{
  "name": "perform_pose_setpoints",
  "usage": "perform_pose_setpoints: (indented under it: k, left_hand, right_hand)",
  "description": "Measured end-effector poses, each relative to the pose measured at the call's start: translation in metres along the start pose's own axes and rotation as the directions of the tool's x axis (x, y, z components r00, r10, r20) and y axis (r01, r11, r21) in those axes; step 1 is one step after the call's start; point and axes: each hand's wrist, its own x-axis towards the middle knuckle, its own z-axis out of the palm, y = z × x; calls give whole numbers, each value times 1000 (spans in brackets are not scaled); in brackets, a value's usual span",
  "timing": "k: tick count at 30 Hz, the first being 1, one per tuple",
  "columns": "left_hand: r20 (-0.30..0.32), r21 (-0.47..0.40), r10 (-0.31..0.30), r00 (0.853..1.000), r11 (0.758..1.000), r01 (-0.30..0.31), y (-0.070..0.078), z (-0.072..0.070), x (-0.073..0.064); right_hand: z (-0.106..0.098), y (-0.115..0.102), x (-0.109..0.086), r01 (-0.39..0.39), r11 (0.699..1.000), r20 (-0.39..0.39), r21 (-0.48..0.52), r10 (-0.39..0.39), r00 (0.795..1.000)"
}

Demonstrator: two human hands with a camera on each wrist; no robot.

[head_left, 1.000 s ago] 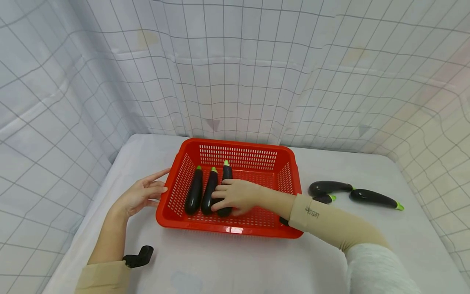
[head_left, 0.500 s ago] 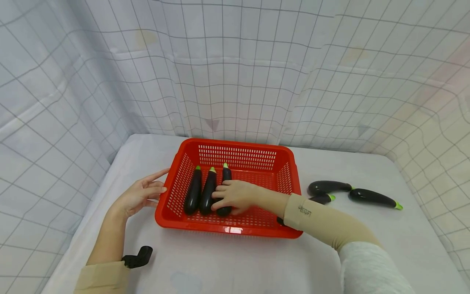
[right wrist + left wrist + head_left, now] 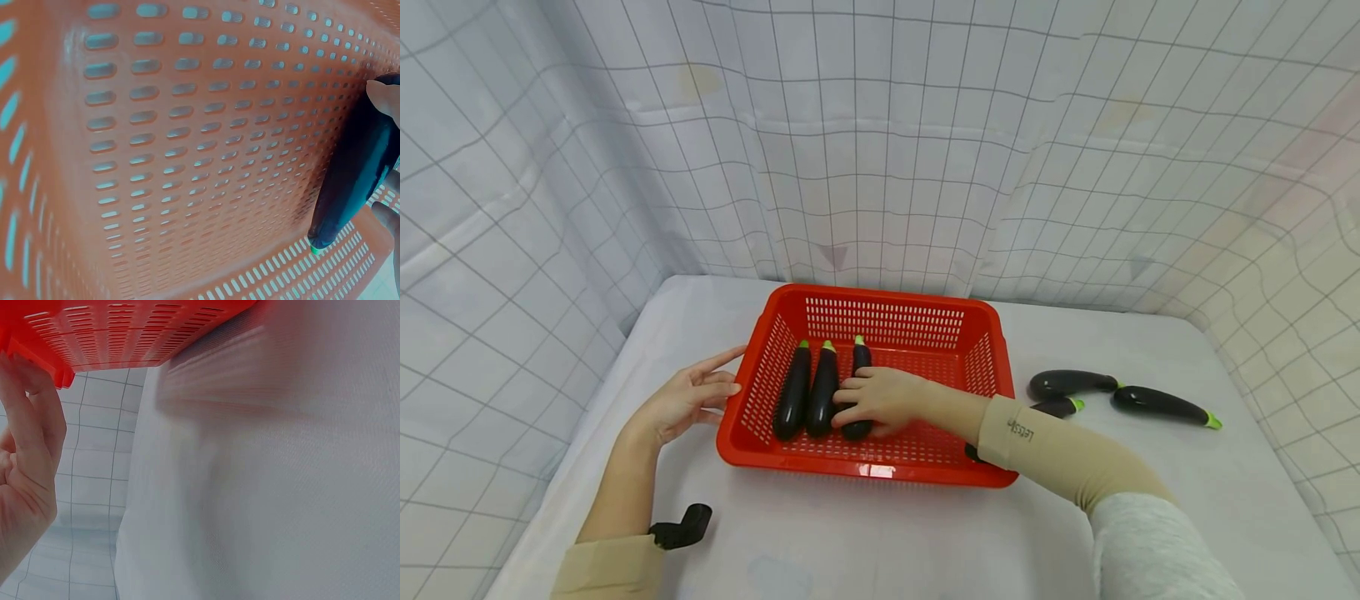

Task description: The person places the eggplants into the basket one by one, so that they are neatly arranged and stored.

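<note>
Gripping a long, glossy, near-black eggplant (image 3: 862,358) with a pale green stem end, the right hand (image 3: 887,402) sets its thumb on 1 flank and its fingers on the other, a hold that likely stops the smooth, rounded body from rolling. This eggplant lies in a rectangular red plastic basket (image 3: 820,465) with slotted walls, to the right of 2 similar pieces, the left eggplant (image 3: 793,393) and the middle eggplant (image 3: 823,392). All 3 point their stems at the far wall, roughly side by side, which seems to save floor space; the fingers hide whether the held piece touches its neighbour.

The left hand (image 3: 685,404) clasps nothing: its fingers reach out to the basket's left rim, probably bracing it against sliding on the white cloth-covered bench (image 3: 850,542).

Right of the basket, a curved eggplant (image 3: 1071,382) and a straighter eggplant (image 3: 1161,404) nearly meet end to end, with a half-hidden eggplant (image 3: 1056,407) behind the beige sleeve (image 3: 1067,450). Their uneven angles suggest loose placing, near the right arm.
</note>
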Motion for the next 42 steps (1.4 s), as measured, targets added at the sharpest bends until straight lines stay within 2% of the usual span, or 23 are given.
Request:
perform_pose_setpoints:
  k: [7,17,24,30,36,42]
  left_hand:
    - [-3,0,-1,1000,1000,1,-1,0,0]
    - [5,-8,9,1000,1000,-9,-1,-1,1]
    - [14,-6,9,1000,1000,-9,-2,-1,1]
    - [15,8,4,1000,1000,-4,-2,-1,0]
    - [20,17,14,1000,1000,-14,-2,-1,0]
    - [22,18,16,1000,1000,-17,-1,-1,0]
  right_hand:
    - [1,1,-1,5,1000,-32,8,-4,999]
    - [-4,3,-3,-12,999,-36,43,14,999]
    - [-7,6,-6,-22,999,-80,41,25,996]
    - [-26,11,-17,-79,996,-115,36,82,990]
    - [-53,17,-35,-161,987,-193,28,163,968]
    - [-72,20,-60,-236,972,-212,22,235,949]
